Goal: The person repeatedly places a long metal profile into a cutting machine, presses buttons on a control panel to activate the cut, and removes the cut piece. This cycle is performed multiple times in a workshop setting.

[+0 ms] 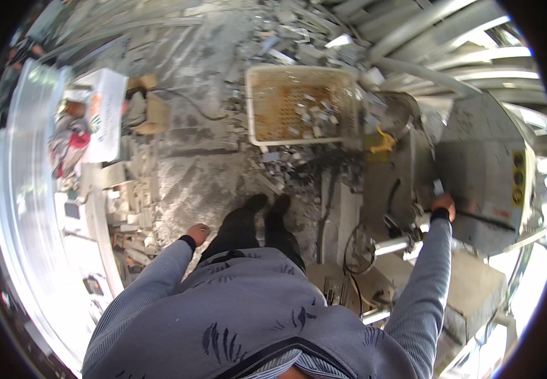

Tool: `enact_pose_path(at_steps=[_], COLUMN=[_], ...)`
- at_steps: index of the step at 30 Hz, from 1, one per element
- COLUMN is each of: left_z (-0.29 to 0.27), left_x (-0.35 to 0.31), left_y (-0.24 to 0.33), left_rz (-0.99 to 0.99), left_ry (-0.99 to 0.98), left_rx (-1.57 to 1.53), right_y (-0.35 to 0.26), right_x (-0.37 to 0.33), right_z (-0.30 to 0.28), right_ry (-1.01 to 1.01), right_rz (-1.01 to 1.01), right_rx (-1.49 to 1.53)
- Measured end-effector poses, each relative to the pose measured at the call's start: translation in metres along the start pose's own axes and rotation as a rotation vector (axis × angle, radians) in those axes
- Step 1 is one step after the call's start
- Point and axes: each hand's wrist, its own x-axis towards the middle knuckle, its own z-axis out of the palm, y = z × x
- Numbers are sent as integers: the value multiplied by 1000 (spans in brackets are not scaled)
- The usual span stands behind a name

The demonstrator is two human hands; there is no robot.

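My right hand [443, 204] reaches out to the grey metal machine [479, 139] on my right, its fingers curled. A small pale piece [438, 187] shows just beyond the fingertips. Blur hides whether the hand grips that piece or a part of the machine. Beside the hand, a dark bar [487, 219] runs along the machine's near side. My left hand [199, 234] hangs low by my left side, over the floor and away from any object. Its fingers are too small and blurred to read.
A stained white plastic crate [254, 107] holding small offcuts stands ahead on the littered floor. A yellow-handled tool [384, 142] lies beside the machine. Long metal profiles [437, 31] are stacked at the far right. A white box [106, 114] and cardboard [158, 115] stand on the left.
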Motion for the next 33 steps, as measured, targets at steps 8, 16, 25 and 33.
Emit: enact_pose_path(at_steps=[8,16,25,33], left_z=[34,60,74,84], left_x=[-44,-44,-63,-65], left_y=[52,66,68,70], left_rz=[-253,-230,-303,-300], left_ry=[14,104,120,110], left_rx=[-123,-137,-108,-125], right_y=[-28,-23,-62,-74], right_x=[23,68,105,92], right_z=[4,83,102,107], right_ry=[1,187,71,210], right_rz=[-18,-373,-422,-421], right_rx=[145,665,332,532])
